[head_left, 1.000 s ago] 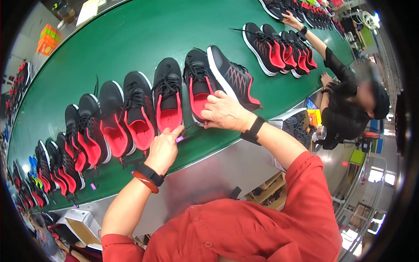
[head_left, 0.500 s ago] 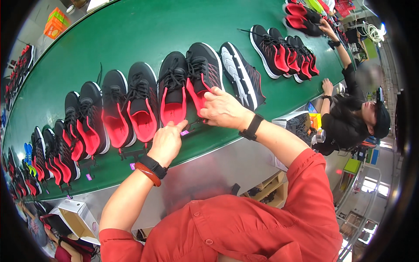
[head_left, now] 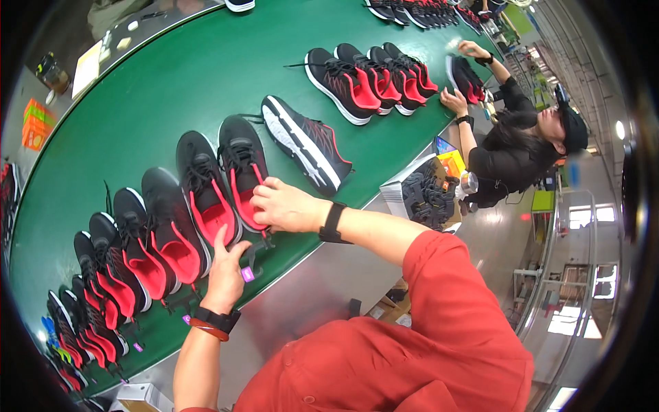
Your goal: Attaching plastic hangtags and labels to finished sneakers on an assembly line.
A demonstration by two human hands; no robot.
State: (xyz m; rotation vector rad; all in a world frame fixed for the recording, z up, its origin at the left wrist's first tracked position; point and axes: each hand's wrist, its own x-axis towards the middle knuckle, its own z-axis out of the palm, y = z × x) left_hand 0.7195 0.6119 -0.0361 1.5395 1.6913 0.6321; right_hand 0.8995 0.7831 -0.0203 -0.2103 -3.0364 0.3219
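Observation:
In front of me on a green table (head_left: 171, 62) stand black sneakers with red linings. My right hand (head_left: 285, 206) is closed, its fingers curled over the heel collar of one sneaker (head_left: 240, 147). Beside it, my left hand (head_left: 225, 271) has thumb and forefinger on either side of the heel of the adjoining sneaker (head_left: 197, 161). A small black plastic hanger with a purple tag (head_left: 248, 275) hangs by these heels, between my hands. To the right, another sneaker (head_left: 302, 144) lies on its side, white sole showing.
A row of similar sneakers (head_left: 130, 233) runs down to the left, several with black hangers. More sneakers (head_left: 357, 79) stand at the right. There a co-worker (head_left: 525, 151) handles a sneaker (head_left: 465, 79) beside a box of dark plastic pieces (head_left: 425, 196). An orange box (head_left: 36, 125) sits far left.
The view has shifted, so the row appears farther left and lower. My hands stay at the heels of the same two sneakers. The co-worker's hands have come closer together around a sneaker.

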